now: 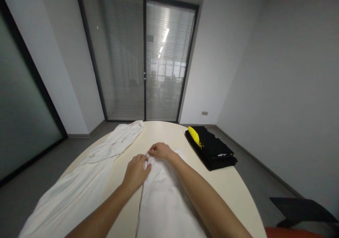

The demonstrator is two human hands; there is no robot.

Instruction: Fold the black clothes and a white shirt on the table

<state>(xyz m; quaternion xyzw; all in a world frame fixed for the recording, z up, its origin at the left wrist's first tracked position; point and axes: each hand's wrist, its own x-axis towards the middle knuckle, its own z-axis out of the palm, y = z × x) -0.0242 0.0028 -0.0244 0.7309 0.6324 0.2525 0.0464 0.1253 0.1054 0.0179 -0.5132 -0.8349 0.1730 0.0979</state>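
A white cloth lies lengthwise on the round cream table, running from its middle down to the near edge of the view. At the cloth's far left corner, my left hand pinches the edge between thumb and fingers. Just beyond it, my right hand has its fingers closed on the far edge of the same cloth, the forearm crossing over the fabric. Another white garment is spread along the table's left side, with creases and a folded-over far part.
A stack of folded black clothes with a yellow patch sits at the table's right. Beyond the table stands a glass partition with blinds. A dark chair part and something red are at the lower right.
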